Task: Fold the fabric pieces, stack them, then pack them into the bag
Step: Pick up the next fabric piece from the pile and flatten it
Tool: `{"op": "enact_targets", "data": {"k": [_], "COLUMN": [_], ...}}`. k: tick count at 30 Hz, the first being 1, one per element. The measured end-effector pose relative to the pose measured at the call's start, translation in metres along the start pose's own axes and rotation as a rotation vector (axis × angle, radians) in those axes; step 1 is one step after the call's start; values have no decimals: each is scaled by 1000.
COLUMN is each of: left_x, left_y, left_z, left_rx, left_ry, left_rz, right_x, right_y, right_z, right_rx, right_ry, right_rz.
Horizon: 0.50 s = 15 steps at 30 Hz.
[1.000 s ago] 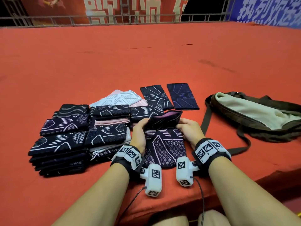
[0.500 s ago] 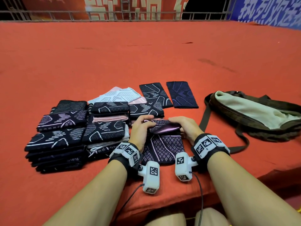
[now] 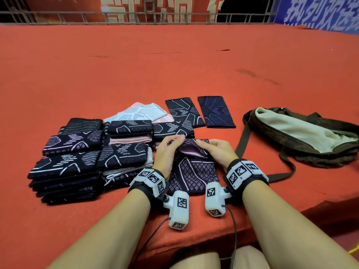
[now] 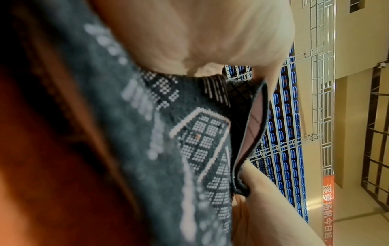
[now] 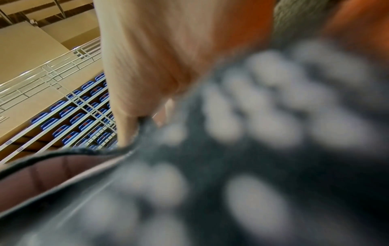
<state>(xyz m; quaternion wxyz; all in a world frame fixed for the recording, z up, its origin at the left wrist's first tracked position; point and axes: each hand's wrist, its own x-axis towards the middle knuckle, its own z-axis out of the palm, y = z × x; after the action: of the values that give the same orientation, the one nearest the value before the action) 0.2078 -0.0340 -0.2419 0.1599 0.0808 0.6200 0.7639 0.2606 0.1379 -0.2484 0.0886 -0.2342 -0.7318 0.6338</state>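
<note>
While several stacks of folded dark patterned fabric pieces point(image 3: 81, 156) sit done, the left hand point(image 3: 167, 152) and right hand point(image 3: 215, 150) pinch a half-folded dark pink-lined cloth point(image 3: 192, 167) on the red table point(image 3: 174, 74); 2 flat pieces point(image 3: 200, 112) remain, and the olive bag point(image 3: 303, 136) holds none visibly.

bag point(image 3: 303, 133) cut off at right edge, right-wrist fabric point(image 5: 252, 149) blurred

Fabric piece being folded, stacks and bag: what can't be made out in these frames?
- Fabric piece: its near edge lies behind the left hand and right hand and their wrist cameras, head view.
- Right wrist view: cloth too close, pattern blurred.
- Stacks: lower layers show edges only; count unclear.
- Bag: cut by the right edge; contents hidden behind its lining.
</note>
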Motion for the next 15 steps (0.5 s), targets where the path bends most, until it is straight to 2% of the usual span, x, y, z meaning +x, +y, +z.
{"op": "enact_targets", "data": {"k": [8,11,15], "left_x": [4,5,5], "left_y": [-2,-2,-2], "left_z": [-2,-1,0], "left_rx": [24,10,-16], "left_ry": [31,43,33], "left_rz": [-37,-42,-16], "right_x": [-1,-4,-3], "right_y": [-6,-11,-6], "right_z": [-1,-4,-13], "right_rx": [46,101,40], "right_ry": [6,-113,-204], "right_rz": [60,114,94]}}
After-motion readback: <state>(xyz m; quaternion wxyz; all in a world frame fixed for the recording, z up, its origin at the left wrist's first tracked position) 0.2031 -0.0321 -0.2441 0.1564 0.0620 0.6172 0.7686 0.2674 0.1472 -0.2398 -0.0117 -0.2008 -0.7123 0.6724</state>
